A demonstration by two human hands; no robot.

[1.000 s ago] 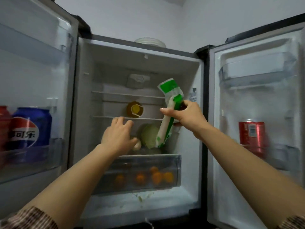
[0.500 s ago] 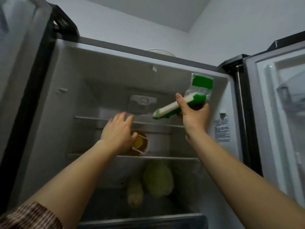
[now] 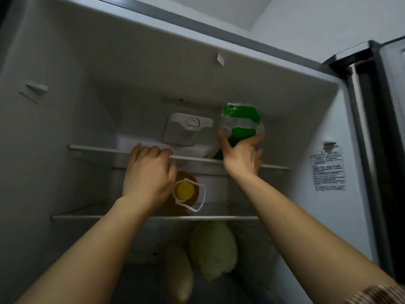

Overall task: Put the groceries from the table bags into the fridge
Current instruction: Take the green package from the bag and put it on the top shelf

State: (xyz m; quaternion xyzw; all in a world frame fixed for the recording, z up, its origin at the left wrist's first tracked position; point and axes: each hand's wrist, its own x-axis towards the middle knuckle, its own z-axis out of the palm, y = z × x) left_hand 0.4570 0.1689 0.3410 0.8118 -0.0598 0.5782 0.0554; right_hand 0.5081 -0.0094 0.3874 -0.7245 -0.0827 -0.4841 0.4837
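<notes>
Left hand point(image 3: 149, 172) rested palm-down on the top shelf point(image 3: 98, 148) edge, grip loose and holding nothing, oil bottle point(image 3: 186, 191) just below it, right hand point(image 3: 242, 159) gripped the green-and-clear packet point(image 3: 240, 123) standing upright over the shelf, long axis pointing up, fridge wall sticker point(image 3: 328, 170) at far right

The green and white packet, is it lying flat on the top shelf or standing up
Standing up, roughly upright. The green and white packet rises above the top shelf, with the right hand gripping its lower part. Its base is hidden.

top shelf point(image 3: 98, 148) left half bare — control box point(image 3: 188, 128) crowds the back.
</notes>
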